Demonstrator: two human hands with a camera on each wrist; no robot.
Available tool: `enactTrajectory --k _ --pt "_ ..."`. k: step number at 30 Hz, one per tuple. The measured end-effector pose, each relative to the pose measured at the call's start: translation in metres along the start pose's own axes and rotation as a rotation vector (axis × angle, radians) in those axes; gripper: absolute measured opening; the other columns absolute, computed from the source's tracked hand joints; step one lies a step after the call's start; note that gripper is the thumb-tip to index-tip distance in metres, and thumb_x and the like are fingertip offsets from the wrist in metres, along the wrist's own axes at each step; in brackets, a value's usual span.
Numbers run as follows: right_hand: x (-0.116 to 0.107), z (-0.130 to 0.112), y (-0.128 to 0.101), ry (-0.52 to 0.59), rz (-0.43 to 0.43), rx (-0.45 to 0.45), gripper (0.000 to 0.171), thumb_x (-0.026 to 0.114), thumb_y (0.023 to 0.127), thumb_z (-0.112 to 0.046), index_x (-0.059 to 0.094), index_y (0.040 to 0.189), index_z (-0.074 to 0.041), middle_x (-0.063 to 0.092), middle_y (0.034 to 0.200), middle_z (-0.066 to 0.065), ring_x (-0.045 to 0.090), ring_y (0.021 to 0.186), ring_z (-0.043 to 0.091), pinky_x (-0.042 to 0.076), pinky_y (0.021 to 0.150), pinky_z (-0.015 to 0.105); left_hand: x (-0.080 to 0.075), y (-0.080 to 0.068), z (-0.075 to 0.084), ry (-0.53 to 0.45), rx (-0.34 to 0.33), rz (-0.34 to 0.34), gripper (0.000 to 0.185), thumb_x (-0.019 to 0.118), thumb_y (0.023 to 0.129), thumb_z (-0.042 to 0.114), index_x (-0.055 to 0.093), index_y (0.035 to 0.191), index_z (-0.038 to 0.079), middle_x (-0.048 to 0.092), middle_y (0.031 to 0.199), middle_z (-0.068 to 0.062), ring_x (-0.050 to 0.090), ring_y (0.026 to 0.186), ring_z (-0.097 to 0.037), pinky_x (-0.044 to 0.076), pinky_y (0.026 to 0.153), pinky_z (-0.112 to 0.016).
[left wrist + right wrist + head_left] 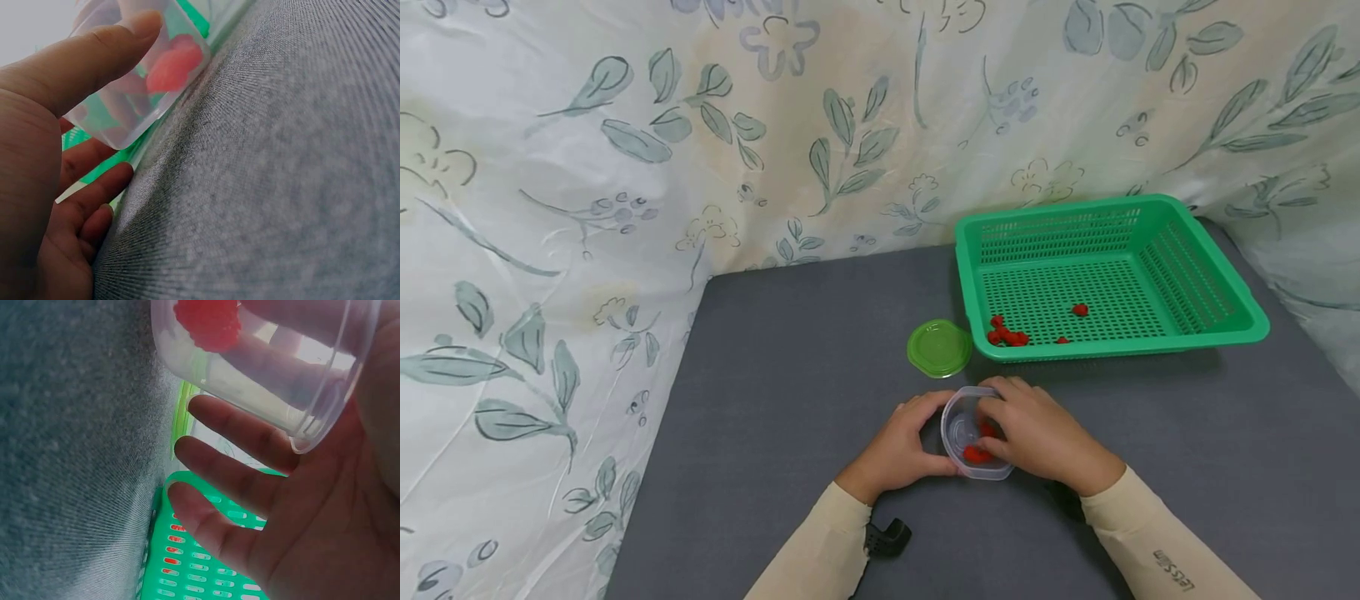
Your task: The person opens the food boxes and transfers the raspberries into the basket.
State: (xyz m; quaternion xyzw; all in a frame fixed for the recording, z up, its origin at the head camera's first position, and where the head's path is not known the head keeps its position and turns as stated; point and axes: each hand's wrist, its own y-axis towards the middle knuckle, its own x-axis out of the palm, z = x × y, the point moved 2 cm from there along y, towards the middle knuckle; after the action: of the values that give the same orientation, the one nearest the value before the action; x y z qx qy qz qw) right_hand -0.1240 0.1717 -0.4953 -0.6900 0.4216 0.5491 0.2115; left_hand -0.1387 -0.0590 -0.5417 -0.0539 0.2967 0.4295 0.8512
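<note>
A small clear plastic container (964,431) stands on the grey table (790,375) near its front, between both hands. Red pieces (976,454) lie inside it. My left hand (917,433) curls around its left side, and the thumb (94,56) presses on the container wall (134,94), with a red piece (175,62) showing through. My right hand (1017,417) grips the right side and covers part of the rim. In the right wrist view the container (262,369) lies against the palm, with three fingers (237,456) stretched out below it.
A round green lid (939,347) lies just behind the container. A green perforated basket (1217,275) stands at the back right with several red pieces (1007,336) inside. A floral cloth (587,208) hangs close on the left and behind.
</note>
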Motion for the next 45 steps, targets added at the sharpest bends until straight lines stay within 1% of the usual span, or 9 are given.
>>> enactTrajectory --k 5,13,21,24,27,33,38,42,45 --pt "0.0005 0.0 -0.0005 0.009 0.024 -0.011 0.024 0.095 0.087 -0.022 0.072 0.093 -0.021 0.066 0.128 0.012 0.062 0.112 0.035 0.055 0.085 0.059 0.0001 -0.0002 0.0006 -0.003 0.008 0.005 0.092 0.1 0.082 0.022 0.052 0.162 0.02 0.061 0.151 0.003 0.053 0.137 -0.013 0.036 0.115 -0.051" --pt "-0.0004 -0.0031 -0.0001 -0.041 -0.004 0.059 0.025 0.098 0.083 -0.026 0.074 0.085 -0.021 0.066 0.13 0.014 0.062 0.115 0.039 0.054 0.087 0.062 0.0002 -0.0002 0.0004 -0.013 0.002 0.005 0.092 0.099 0.082 0.021 0.052 0.161 0.022 0.06 0.151 0.007 0.053 0.136 -0.013 0.035 0.116 -0.051" --pt "0.0005 -0.002 0.0006 0.014 0.037 -0.008 0.032 0.098 0.083 -0.018 0.067 0.085 -0.023 0.065 0.132 0.014 0.061 0.116 0.036 0.054 0.088 0.061 -0.0005 -0.0008 0.0015 -0.005 -0.004 0.0 0.092 0.099 0.082 0.02 0.052 0.161 0.02 0.06 0.151 0.004 0.053 0.136 -0.013 0.036 0.116 -0.051" --pt "0.0011 -0.0015 0.0008 0.018 0.055 -0.014 0.035 0.099 0.082 -0.016 0.065 0.085 -0.024 0.064 0.133 0.013 0.061 0.118 0.037 0.053 0.088 0.061 -0.0006 -0.0004 0.0022 -0.005 0.002 0.003 0.092 0.099 0.082 0.02 0.052 0.161 0.019 0.06 0.151 0.004 0.053 0.136 -0.013 0.036 0.115 -0.051" --pt "0.0014 -0.0023 0.0006 -0.012 0.061 0.001 0.036 0.1 0.081 -0.02 0.064 0.085 -0.024 0.065 0.133 0.013 0.06 0.118 0.037 0.053 0.087 0.061 -0.0007 0.0 0.0023 -0.003 0.002 0.004 0.091 0.099 0.082 0.02 0.052 0.161 0.017 0.061 0.151 0.003 0.053 0.136 -0.013 0.036 0.115 -0.051" --pt "0.0007 -0.0058 0.0006 -0.096 0.054 0.038 0.033 0.102 0.078 -0.029 0.07 0.084 -0.021 0.066 0.13 0.014 0.061 0.117 0.04 0.053 0.086 0.063 -0.001 -0.0005 0.0023 -0.012 -0.003 0.004 0.091 0.099 0.082 0.019 0.053 0.161 0.017 0.061 0.151 0.001 0.053 0.136 -0.013 0.036 0.115 -0.051" --pt "-0.0004 -0.0066 0.0012 -0.094 0.059 0.018 0.031 0.1 0.08 -0.022 0.07 0.086 -0.019 0.066 0.129 0.014 0.062 0.115 0.039 0.053 0.086 0.062 -0.0014 -0.0007 0.0019 -0.012 -0.006 0.004 0.092 0.099 0.081 0.019 0.053 0.161 0.018 0.061 0.151 0.0 0.053 0.136 -0.013 0.036 0.115 -0.052" --pt "-0.0005 -0.0067 0.001 -0.085 0.09 -0.005 0.028 0.097 0.081 -0.014 0.07 0.083 -0.019 0.067 0.129 0.014 0.062 0.117 0.038 0.053 0.086 0.061 -0.0012 -0.0003 0.0018 -0.015 0.0 0.006 0.091 0.099 0.082 0.019 0.053 0.16 0.016 0.061 0.151 0.0 0.053 0.136 -0.013 0.036 0.115 -0.051" --pt "-0.0013 -0.0078 0.0014 -0.107 0.113 0.0 0.024 0.096 0.081 -0.012 0.073 0.082 -0.018 0.068 0.128 0.015 0.062 0.117 0.039 0.053 0.085 0.061 -0.0012 -0.0002 0.0016 -0.012 0.001 0.006 0.091 0.099 0.082 0.02 0.053 0.16 0.017 0.061 0.151 0.002 0.053 0.136 -0.012 0.036 0.115 -0.051"
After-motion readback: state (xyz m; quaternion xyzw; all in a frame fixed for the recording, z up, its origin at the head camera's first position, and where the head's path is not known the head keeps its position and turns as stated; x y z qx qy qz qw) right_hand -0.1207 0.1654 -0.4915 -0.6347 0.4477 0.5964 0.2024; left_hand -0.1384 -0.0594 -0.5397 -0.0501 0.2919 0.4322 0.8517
